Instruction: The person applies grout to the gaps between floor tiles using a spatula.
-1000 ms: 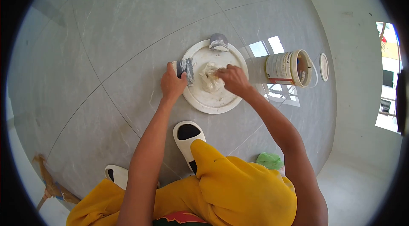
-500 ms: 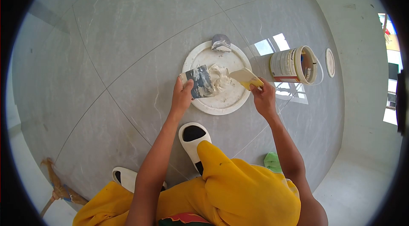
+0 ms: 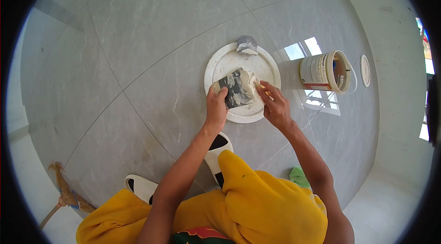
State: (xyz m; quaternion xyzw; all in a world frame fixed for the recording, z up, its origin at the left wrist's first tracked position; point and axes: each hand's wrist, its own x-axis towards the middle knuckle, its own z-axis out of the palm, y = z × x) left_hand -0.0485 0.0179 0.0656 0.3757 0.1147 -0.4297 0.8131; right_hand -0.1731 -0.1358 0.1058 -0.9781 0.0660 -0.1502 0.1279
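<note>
My left hand is closed on the near end of a dark, flat putty scraper, thumb on top. White putty is heaped along the scraper's right edge. My right hand pinches a yellow scraper, mostly hidden by the fingers, and its blade meets the putty. Both tools are above a round white lid smeared with putty. On the lid's far rim rests a grey, rounded piece with white residue.
To the right, a white bucket lies on its side with its opening facing right, with a small white disc beyond it. Green cloth sits by my right arm. A broom-like thing is at lower left. Grey tile surrounds the lid.
The putty pile from the lid is now on the dark scraper. My right hand has turned and come in leftward to meet it, and the yellow scraper is now mostly hidden.
</note>
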